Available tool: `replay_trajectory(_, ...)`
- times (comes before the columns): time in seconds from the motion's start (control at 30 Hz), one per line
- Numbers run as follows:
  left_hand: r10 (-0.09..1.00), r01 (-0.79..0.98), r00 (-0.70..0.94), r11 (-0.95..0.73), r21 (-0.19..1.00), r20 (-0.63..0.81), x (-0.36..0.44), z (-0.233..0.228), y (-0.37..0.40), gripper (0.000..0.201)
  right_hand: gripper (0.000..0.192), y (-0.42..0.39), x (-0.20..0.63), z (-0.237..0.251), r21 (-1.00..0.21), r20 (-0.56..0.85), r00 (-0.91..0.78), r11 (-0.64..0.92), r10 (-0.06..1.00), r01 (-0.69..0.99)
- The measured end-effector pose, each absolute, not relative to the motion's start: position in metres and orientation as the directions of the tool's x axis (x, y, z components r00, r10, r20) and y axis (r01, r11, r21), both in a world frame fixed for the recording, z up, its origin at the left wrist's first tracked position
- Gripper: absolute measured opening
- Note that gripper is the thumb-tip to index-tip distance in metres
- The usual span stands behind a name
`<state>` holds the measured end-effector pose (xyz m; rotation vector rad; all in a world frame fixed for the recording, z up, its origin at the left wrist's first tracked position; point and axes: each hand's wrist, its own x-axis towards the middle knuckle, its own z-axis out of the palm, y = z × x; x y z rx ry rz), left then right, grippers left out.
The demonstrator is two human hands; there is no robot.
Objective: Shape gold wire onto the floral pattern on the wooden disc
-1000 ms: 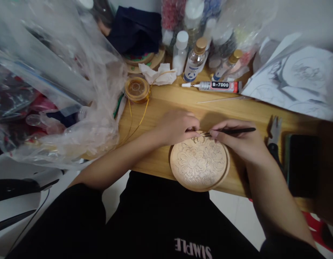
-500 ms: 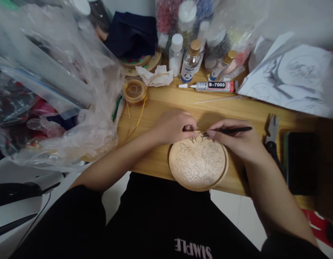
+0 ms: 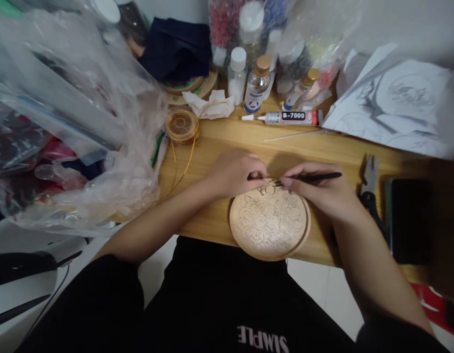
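Observation:
A round wooden disc (image 3: pixel 269 225) with a drawn flower pattern lies at the near edge of the wooden table (image 3: pixel 227 147). My left hand (image 3: pixel 237 172) rests at the disc's far rim, fingertips pinched on a thin gold wire piece there. My right hand (image 3: pixel 322 192) grips black tweezers (image 3: pixel 311 178), their tip meeting the wire at the disc's top edge. A gold wire strand runs from a spool (image 3: pixel 181 125) toward my left hand.
A B-7000 glue tube (image 3: pixel 286 117), small bottles (image 3: pixel 257 84) and crumpled tissue (image 3: pixel 211 105) sit at the back. Plastic bags (image 3: pixel 80 122) crowd the left. Pliers (image 3: pixel 368 186), a dark phone (image 3: pixel 411 220) and sketch papers (image 3: pixel 399 113) lie at the right.
Both hands stay at the disc's top edge with hardly any motion; the view has shifted slightly.

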<state>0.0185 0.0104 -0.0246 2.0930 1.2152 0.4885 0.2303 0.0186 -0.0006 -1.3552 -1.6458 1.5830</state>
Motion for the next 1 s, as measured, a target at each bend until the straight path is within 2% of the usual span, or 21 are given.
replay_trajectory(0.37, 0.880, 0.623, 0.475, -0.312, 0.717, -0.029, 0.0188, -0.0226, 0.0096, 0.011, 0.012, 0.0180, 0.2310, -0.0005, -0.929, -0.292, -0.398, -0.160, 0.869, 0.332)
replay_trajectory(1.0, 0.865, 0.624, 0.501, -0.343, 0.702, -0.023, 0.0184, -0.0227, 0.0106, 0.010, 0.011, 0.0184, 0.2321, -0.0013, -0.935, -0.287, -0.409, -0.160, 0.866, 0.317)
